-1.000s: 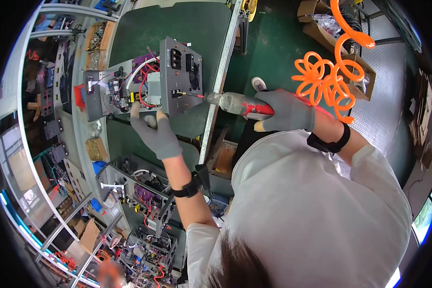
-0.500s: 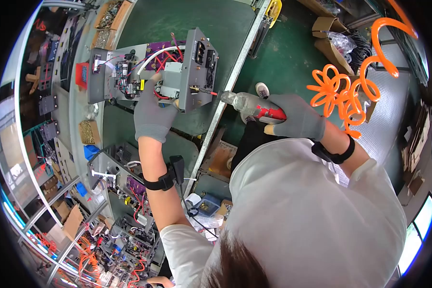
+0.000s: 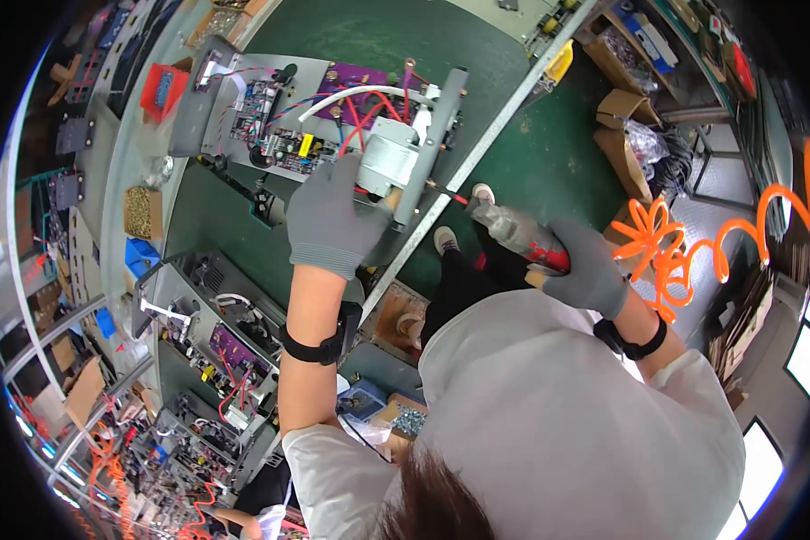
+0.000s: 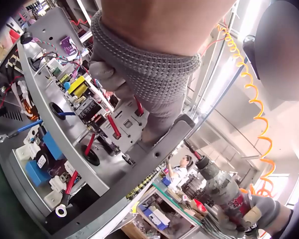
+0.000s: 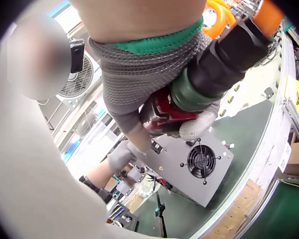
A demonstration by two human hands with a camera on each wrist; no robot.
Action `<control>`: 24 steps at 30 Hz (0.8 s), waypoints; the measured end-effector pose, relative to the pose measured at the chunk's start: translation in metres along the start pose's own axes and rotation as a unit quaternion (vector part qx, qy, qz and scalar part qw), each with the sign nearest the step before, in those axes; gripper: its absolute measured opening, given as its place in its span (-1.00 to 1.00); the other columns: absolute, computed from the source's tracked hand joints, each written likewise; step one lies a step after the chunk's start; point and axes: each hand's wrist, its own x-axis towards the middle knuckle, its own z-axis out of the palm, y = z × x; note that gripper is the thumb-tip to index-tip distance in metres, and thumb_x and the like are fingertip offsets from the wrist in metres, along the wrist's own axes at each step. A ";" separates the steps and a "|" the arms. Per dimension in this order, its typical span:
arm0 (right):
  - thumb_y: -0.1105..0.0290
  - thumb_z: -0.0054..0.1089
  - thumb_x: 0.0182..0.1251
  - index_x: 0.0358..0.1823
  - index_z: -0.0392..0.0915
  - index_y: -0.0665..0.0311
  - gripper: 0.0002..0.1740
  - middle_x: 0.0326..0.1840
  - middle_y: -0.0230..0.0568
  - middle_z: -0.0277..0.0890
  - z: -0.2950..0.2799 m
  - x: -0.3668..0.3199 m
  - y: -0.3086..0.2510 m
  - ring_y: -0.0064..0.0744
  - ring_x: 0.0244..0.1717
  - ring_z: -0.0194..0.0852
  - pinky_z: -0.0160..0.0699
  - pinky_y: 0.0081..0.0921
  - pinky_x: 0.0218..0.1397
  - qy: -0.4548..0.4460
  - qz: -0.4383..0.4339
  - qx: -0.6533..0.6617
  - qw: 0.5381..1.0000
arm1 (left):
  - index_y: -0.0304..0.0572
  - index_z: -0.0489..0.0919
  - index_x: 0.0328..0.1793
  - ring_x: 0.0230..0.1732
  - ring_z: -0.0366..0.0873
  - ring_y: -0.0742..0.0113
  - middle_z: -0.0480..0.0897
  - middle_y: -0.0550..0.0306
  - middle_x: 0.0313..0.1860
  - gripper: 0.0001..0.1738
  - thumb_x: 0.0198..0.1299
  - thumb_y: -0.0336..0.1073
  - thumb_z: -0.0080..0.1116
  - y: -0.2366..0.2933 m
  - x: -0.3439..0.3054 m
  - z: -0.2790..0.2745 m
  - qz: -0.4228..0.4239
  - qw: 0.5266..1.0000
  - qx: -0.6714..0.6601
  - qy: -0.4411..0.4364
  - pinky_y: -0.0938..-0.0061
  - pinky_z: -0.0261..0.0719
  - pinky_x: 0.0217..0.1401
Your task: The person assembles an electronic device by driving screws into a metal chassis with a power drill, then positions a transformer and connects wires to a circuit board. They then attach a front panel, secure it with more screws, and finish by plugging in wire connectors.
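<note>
A grey metal chassis (image 3: 189, 126) with circuit boards, a silver box (image 3: 389, 155) and an upright end panel (image 3: 430, 148) lies on the green bench. My gloved left hand (image 3: 337, 216) grips it at the near side, fingers by the silver box and thumb near the panel; the left wrist view shows the hand (image 4: 144, 89) reaching inside. In my gloved right hand (image 3: 585, 270) is a red and grey power driver (image 3: 517, 234), its bit pointed at the panel's outer face. Whether the tip touches is unclear. A round fan (image 5: 201, 161) shows on that face.
Similar open chassis (image 3: 216, 333) stand at lower left. A red bin (image 3: 162, 93) and a box of small parts (image 3: 142, 213) line the far side. The bench's metal edge (image 3: 495, 130) runs diagonally. An orange coiled hose (image 3: 666, 256) hangs at right; cartons (image 3: 623, 157) stand on the floor.
My left hand has moved from the chassis's near side onto it, beside the silver box. The head view has shifted and the chassis appears turned. My right hand still grips the driver.
</note>
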 end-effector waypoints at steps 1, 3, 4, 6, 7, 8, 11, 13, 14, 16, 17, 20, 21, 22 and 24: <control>0.33 0.36 -0.20 -0.13 0.49 0.29 -0.50 -0.28 0.01 0.49 0.001 0.003 0.000 0.09 -0.21 0.47 0.46 -0.19 -0.15 0.008 -0.011 0.005 1.000 | -0.15 0.50 0.07 -0.21 0.57 -0.11 0.56 -0.07 -0.19 -0.36 -0.19 -0.15 0.43 -0.005 -0.001 0.002 0.020 1.000 0.002 0.014 0.12 0.53 -0.22; 0.34 0.41 -0.21 -0.17 0.47 0.29 -0.51 -0.32 0.03 0.45 0.003 0.010 0.005 0.11 -0.29 0.45 0.43 -0.20 -0.24 0.020 -0.023 0.003 1.000 | -0.15 0.50 0.06 -0.24 0.56 -0.09 0.55 -0.07 -0.21 -0.36 -0.20 -0.13 0.44 -0.007 -0.001 0.006 0.023 0.999 -0.024 0.029 0.12 0.52 -0.25; 0.34 0.41 -0.21 -0.17 0.47 0.29 -0.51 -0.32 0.03 0.45 0.001 0.012 0.005 0.11 -0.29 0.45 0.43 -0.20 -0.24 0.016 -0.029 -0.006 0.999 | -0.15 0.51 0.05 -0.27 0.56 -0.07 0.55 -0.07 -0.24 -0.36 -0.20 -0.11 0.44 -0.008 -0.002 0.008 0.036 0.998 -0.049 0.037 0.12 0.51 -0.28; 0.35 0.43 -0.22 -0.22 0.46 0.30 -0.53 -0.37 0.02 0.42 -0.005 0.015 0.004 0.12 -0.35 0.44 0.42 -0.22 -0.31 0.007 -0.006 -0.029 1.000 | -0.16 0.52 0.03 -0.32 0.53 -0.02 0.52 -0.03 -0.31 -0.36 -0.21 -0.09 0.45 -0.007 -0.002 0.009 0.028 0.997 -0.047 0.048 0.15 0.48 -0.33; 0.36 0.45 -0.23 -0.27 0.43 0.31 -0.54 -0.41 -0.01 0.39 -0.004 0.016 0.007 0.09 -0.42 0.40 0.38 -0.25 -0.38 0.026 -0.032 -0.039 0.998 | -0.16 0.52 0.03 -0.34 0.52 -0.02 0.51 -0.02 -0.35 -0.36 -0.21 -0.08 0.45 -0.005 -0.002 0.007 0.034 0.997 -0.048 0.055 0.15 0.47 -0.35; 0.36 0.45 -0.23 -0.27 0.43 0.31 -0.54 -0.41 -0.01 0.39 -0.008 0.018 0.006 0.09 -0.42 0.40 0.38 -0.25 -0.38 0.019 -0.033 -0.049 0.998 | -0.16 0.52 0.03 -0.35 0.51 -0.02 0.49 0.00 -0.38 -0.36 -0.21 -0.08 0.46 -0.005 -0.001 0.007 0.039 0.996 -0.048 0.063 0.16 0.46 -0.36; 0.35 0.47 -0.25 -0.32 0.40 0.34 -0.54 -0.46 -0.06 0.35 -0.021 0.016 0.005 0.00 -0.49 0.34 0.31 -0.28 -0.43 0.002 -0.041 -0.101 0.994 | -0.15 0.52 0.02 -0.39 0.47 0.01 0.45 0.04 -0.42 -0.35 -0.31 -0.16 0.43 -0.009 -0.002 0.014 0.036 0.993 -0.092 0.057 0.17 0.42 -0.37; 0.36 0.48 -0.26 -0.34 0.41 0.33 -0.54 -0.47 -0.08 0.39 -0.033 0.015 -0.014 -0.05 -0.49 0.39 0.37 -0.31 -0.40 -0.022 -0.008 -0.108 0.994 | -0.20 0.51 -0.02 -0.41 0.45 0.05 0.42 0.07 -0.45 -0.34 -0.41 -0.22 0.38 -0.008 -0.002 0.013 0.051 0.990 -0.110 0.070 0.20 0.40 -0.36; 0.36 0.49 -0.27 -0.35 0.40 0.33 -0.54 -0.47 -0.09 0.40 -0.037 0.012 -0.021 -0.07 -0.49 0.41 0.39 -0.32 -0.40 -0.038 0.019 -0.114 0.993 | -0.20 0.51 -0.02 -0.41 0.45 0.05 0.42 0.07 -0.45 -0.34 -0.41 -0.22 0.38 -0.008 -0.003 0.012 0.044 0.990 -0.119 0.068 0.20 0.40 -0.36; 0.37 0.50 -0.26 -0.34 0.42 0.33 -0.55 -0.48 -0.11 0.42 -0.042 0.010 -0.026 -0.09 -0.51 0.43 0.42 -0.34 -0.40 -0.051 0.025 -0.119 0.991 | -0.23 0.52 -0.05 -0.43 0.45 0.07 0.41 0.07 -0.48 -0.38 -0.36 -0.20 0.38 -0.010 -0.003 0.014 0.060 0.988 -0.123 0.075 0.22 0.37 -0.39; 0.37 0.50 -0.25 -0.34 0.43 0.34 -0.55 -0.48 -0.11 0.43 -0.045 0.010 -0.030 -0.12 -0.51 0.44 0.42 -0.35 -0.41 -0.066 0.035 -0.106 0.992 | -0.24 0.54 -0.04 -0.46 0.42 0.09 0.40 0.09 -0.50 -0.38 -0.33 -0.17 0.39 -0.011 -0.003 0.018 0.063 0.986 -0.128 0.089 0.23 0.35 -0.40; 0.38 0.51 -0.22 -0.34 0.45 0.35 -0.57 -0.46 -0.12 0.47 -0.042 0.011 -0.034 -0.21 -0.52 0.45 0.43 -0.38 -0.40 -0.092 0.050 -0.078 0.991 | -0.19 0.50 0.03 -0.39 0.45 0.15 0.40 0.13 -0.42 -0.26 -0.39 -0.07 0.42 -0.014 -0.010 0.019 0.051 0.990 -0.118 0.059 0.25 0.38 -0.36; 0.38 0.51 -0.23 -0.34 0.45 0.35 -0.57 -0.46 -0.12 0.48 -0.039 0.009 -0.030 -0.24 -0.52 0.45 0.43 -0.39 -0.40 -0.105 0.057 -0.051 0.992 | -0.18 0.50 0.04 -0.38 0.44 0.14 0.38 0.13 -0.40 -0.27 -0.35 -0.04 0.41 -0.014 -0.012 0.020 0.047 0.990 -0.117 0.060 0.24 0.38 -0.35; 0.39 0.51 -0.23 -0.35 0.45 0.35 -0.57 -0.45 -0.12 0.49 -0.036 0.009 -0.028 -0.27 -0.52 0.44 0.44 -0.40 -0.39 -0.117 0.064 -0.024 0.991 | -0.18 0.50 0.04 -0.38 0.44 0.14 0.38 0.13 -0.40 -0.27 -0.35 -0.04 0.41 -0.014 -0.013 0.021 0.040 0.990 -0.124 0.062 0.24 0.38 -0.35; 0.41 0.51 -0.23 -0.33 0.46 0.37 -0.56 -0.45 -0.14 0.50 -0.030 0.012 -0.030 -0.31 -0.52 0.44 0.46 -0.43 -0.37 -0.123 0.059 -0.029 0.990 | -0.16 0.51 0.05 -0.35 0.44 0.15 0.36 0.12 -0.37 -0.29 -0.28 0.01 0.38 -0.014 -0.014 0.021 0.037 0.988 -0.141 0.055 0.24 0.39 -0.34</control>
